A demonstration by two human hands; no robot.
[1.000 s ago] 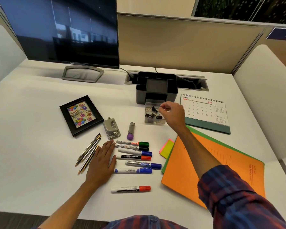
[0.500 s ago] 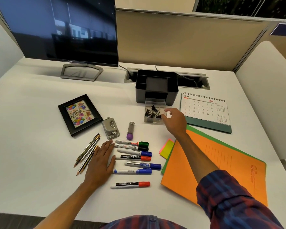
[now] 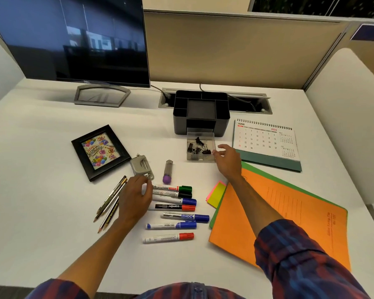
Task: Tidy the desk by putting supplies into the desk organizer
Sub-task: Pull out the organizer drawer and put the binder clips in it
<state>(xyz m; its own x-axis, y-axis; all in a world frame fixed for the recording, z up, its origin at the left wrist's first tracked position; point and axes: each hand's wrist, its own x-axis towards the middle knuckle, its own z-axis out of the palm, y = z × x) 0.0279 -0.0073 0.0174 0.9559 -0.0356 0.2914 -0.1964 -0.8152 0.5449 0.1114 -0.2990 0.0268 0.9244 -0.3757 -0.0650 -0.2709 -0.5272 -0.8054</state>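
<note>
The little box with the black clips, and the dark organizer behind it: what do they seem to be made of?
The clip box looks like clear hard plastic: the white desk and the clips show straight through its walls. The organizer looks like dark grey moulded plastic with a matte finish: smooth walls, rounded corners, little glare. Neither can be confirmed by sight alone.

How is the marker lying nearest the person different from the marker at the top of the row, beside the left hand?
The nearest marker has a red cap, while the top marker has a green cap. The nearest marker lies apart from the others and untouched, while the top marker sits tight against the next one, its tail end by the left hand. Both have white barrels and lie flat with caps pointing right.
</note>
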